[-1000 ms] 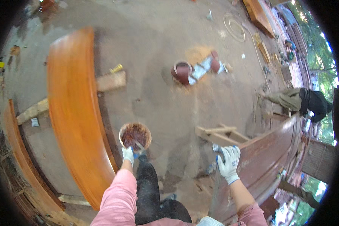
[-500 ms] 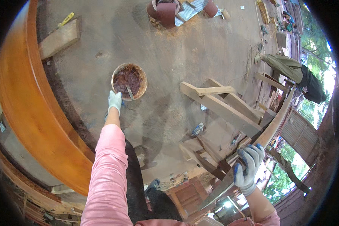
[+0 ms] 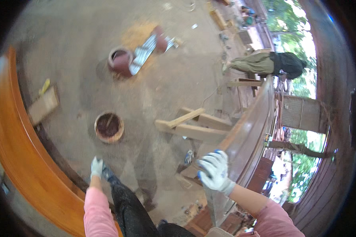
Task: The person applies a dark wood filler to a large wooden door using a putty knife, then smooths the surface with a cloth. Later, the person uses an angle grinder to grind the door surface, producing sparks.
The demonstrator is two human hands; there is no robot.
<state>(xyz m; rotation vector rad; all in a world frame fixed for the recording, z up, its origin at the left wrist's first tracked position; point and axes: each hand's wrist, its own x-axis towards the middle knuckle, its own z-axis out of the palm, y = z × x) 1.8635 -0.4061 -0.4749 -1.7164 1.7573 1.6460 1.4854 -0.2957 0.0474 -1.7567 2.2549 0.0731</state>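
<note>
My left hand (image 3: pixel 97 167), in a white glove, hangs beside my dark trouser leg, below and apart from a round bucket (image 3: pixel 121 135). The bucket stands on the floor with dark reddish-brown stuff in it and a stick-like tool (image 3: pixel 110 119) leaning inside. Motion blur smears the left fingers, and nothing shows in them. My right hand (image 3: pixel 215 170), in a white glove with blue fingertips, is curled over the near upper edge of a long brown wooden board (image 3: pixel 245 132) standing on edge.
A curved, glossy orange-brown wooden piece (image 3: pixel 29 166) runs along the left. Wooden trestle pieces (image 3: pixel 194 128) lie left of the board, near a loose glove (image 3: pixel 189 157). Farther off are a roll of reddish sandpaper (image 3: pixel 122 63), a wood block (image 3: pixel 44 106) and a bending person (image 3: pixel 261 64).
My left hand has let go of the bucket's rim and drawn back toward my leg. The view has shifted and turned. My right hand still grips the board.
</note>
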